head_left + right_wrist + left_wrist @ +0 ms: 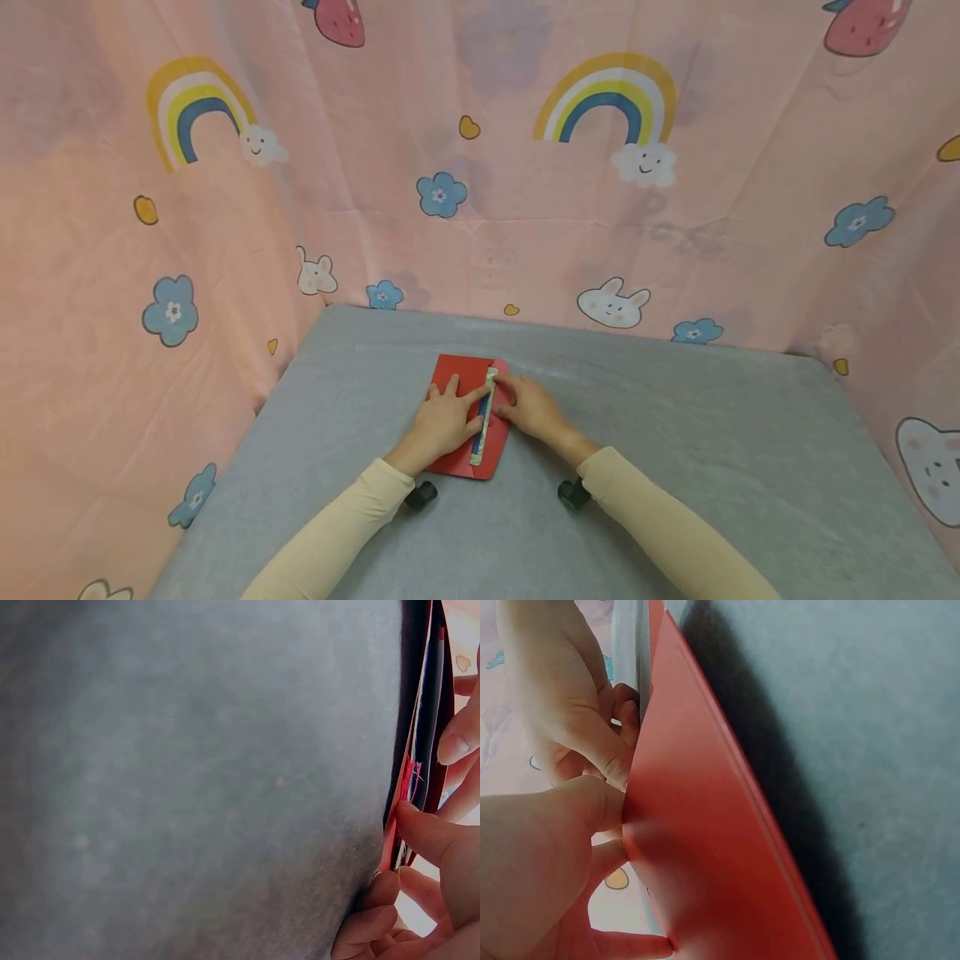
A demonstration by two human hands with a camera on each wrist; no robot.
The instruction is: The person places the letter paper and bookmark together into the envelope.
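Note:
A red paper envelope (463, 371) lies on the grey table with its flap (495, 446) folded out to the right. From its opening shows a narrow strip of a card (477, 454), pale patterned and blue. My left hand (441, 423) presses flat on the envelope with fingers spread, its thumb and index finger reaching to the card's edge. At the flap side, my right hand (536, 410) pinches the flap edge between thumb and fingers. The right wrist view shows a pinkish-red tassel (407, 776) in the gap of the opening, near the right thumb.
Grey cloth covers the table (697, 450). Behind and at the sides hangs a pink curtain (495, 250) printed with rainbows, flowers and rabbits. Dark wrist cameras (573, 493) sit under both cream sleeves (660, 521).

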